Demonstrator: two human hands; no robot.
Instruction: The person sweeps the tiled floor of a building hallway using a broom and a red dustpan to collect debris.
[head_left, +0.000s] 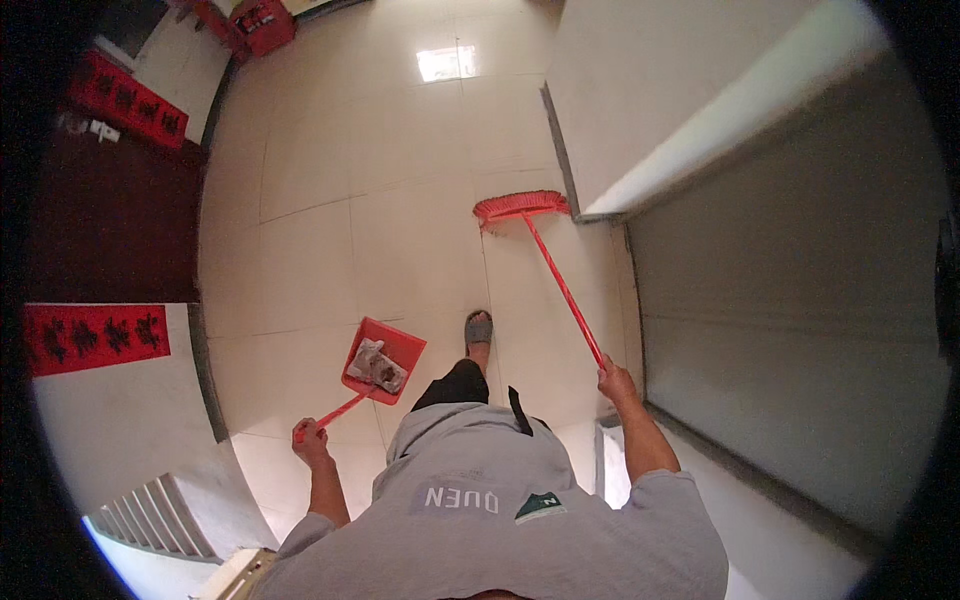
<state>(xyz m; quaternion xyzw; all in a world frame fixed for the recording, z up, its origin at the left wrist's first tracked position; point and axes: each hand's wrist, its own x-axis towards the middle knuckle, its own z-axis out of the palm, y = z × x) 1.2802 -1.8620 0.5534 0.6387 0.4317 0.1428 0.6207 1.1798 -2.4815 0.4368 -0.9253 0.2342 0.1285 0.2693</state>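
Note:
My left hand (310, 441) grips the end of the handle of a red plastic dustpan (409, 345). Crumpled greyish-white litter (379, 366), perhaps paper or packaging, lies in the pan. On the other side, my right hand (616, 381) is closed around the red striped stick of a push broom (555, 266). The broom's wide red bristle head (523, 204) rests on the tiled floor, close to a wall corner. One of my feet, in a grey slipper (478, 328), shows between the two tools.
Cream floor tiles (300, 165) run ahead between walls with dark skirting. A dark door (112, 217) stands left, with red banners bearing writing beside it. To the right, a wall corner (581, 210) juts out near a large grey panel (780, 262). A red box (262, 28) sits far left.

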